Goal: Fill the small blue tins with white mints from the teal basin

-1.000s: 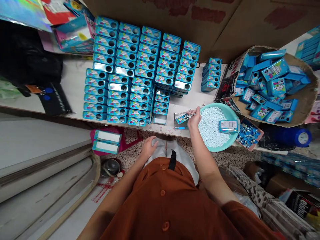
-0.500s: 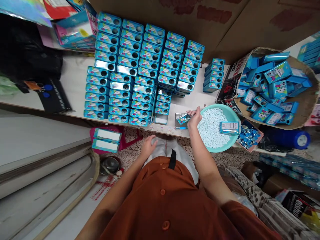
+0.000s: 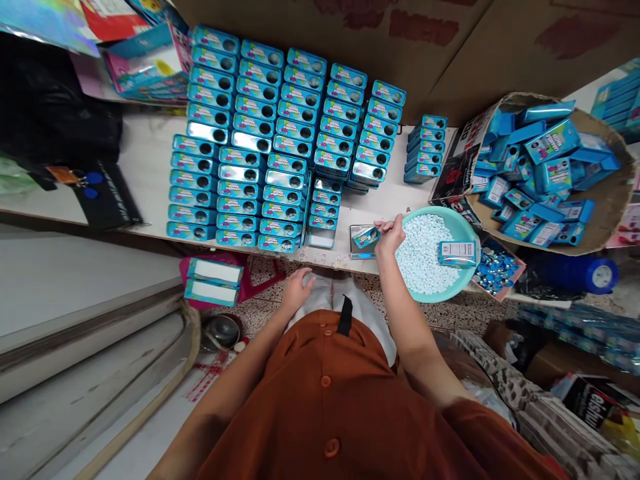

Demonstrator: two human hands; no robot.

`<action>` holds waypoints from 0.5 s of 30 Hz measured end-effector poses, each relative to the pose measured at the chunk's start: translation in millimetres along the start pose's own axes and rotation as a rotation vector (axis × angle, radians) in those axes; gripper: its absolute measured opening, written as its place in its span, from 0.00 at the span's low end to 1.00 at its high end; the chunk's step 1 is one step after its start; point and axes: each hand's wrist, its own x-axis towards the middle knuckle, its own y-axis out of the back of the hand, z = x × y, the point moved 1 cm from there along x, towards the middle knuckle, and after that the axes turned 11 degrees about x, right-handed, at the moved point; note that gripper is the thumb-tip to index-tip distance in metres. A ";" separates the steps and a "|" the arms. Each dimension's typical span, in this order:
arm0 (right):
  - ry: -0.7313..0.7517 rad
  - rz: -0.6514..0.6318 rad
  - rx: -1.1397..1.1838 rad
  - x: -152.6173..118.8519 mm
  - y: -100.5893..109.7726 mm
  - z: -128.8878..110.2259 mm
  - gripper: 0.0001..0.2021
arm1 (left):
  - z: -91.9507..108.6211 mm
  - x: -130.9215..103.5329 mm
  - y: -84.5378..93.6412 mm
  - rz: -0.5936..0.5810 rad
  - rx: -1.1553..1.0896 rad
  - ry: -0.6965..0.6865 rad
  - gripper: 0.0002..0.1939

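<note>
A small blue tin [image 3: 366, 237] lies tilted on a flat digital scale [image 3: 363, 255] with a lit blue display. Over the tin's round opening my right hand [image 3: 391, 237] bends its fingers together; whatever they hold is hidden. Just right of that hand, a turquoise basin [image 3: 470, 283] contains many small white pellets [image 3: 427, 250], and another blue tin [image 3: 457, 253] rests across its right side. My left hand [image 3: 299, 289] lies on my thigh, fingers loosely apart and holding nothing.
Rows of stacked blue tins [image 3: 255, 107] cover the table's left and middle. A shorter stack [image 3: 427, 150] stands behind the basin. At right are a carton [image 3: 613, 220] of loose tins and a small box of blue caps [image 3: 495, 267]. Two tins [image 3: 213, 292] sit on a pink stool.
My right hand stays at the tin on the scale, its fingers shifting slightly. My left hand remains on my thigh. The whole view has moved a little.
</note>
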 end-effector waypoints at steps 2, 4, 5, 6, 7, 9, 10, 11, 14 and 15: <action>-0.003 0.031 0.011 1.2 7.2 -5.5 0.25 | 4.0 1.1 1.7 -0.001 -0.003 -0.006 0.14; 0.000 0.064 0.019 2.9 19.8 -12.2 0.25 | 8.7 2.5 3.8 -0.004 -0.007 -0.019 0.14; 0.007 0.078 0.021 3.7 28.1 -15.8 0.25 | 11.1 3.3 4.7 -0.007 -0.007 -0.026 0.14; 0.014 0.089 0.021 4.5 37.5 -19.5 0.25 | 13.3 4.1 5.5 -0.011 -0.005 -0.033 0.13; 0.024 0.101 0.017 5.1 47.7 -23.1 0.25 | 15.4 4.7 6.1 -0.015 -0.002 -0.039 0.13; 0.042 0.133 -0.005 5.7 69.7 -29.7 0.25 | 18.8 5.8 6.3 -0.024 0.008 -0.041 0.13; 0.047 0.153 -0.018 5.8 80.7 -32.6 0.25 | 20.4 6.2 6.0 -0.029 0.013 -0.041 0.13; 0.050 0.177 -0.029 5.7 91.2 -35.1 0.25 | 22.1 6.7 5.3 -0.035 0.017 -0.043 0.13; 0.055 0.241 -0.027 5.1 117.3 -40.8 0.25 | 28.7 8.5 1.5 -0.047 0.028 -0.065 0.14; 0.052 0.256 -0.017 4.8 123.8 -42.3 0.24 | 31.8 9.6 -0.2 -0.050 0.031 -0.075 0.14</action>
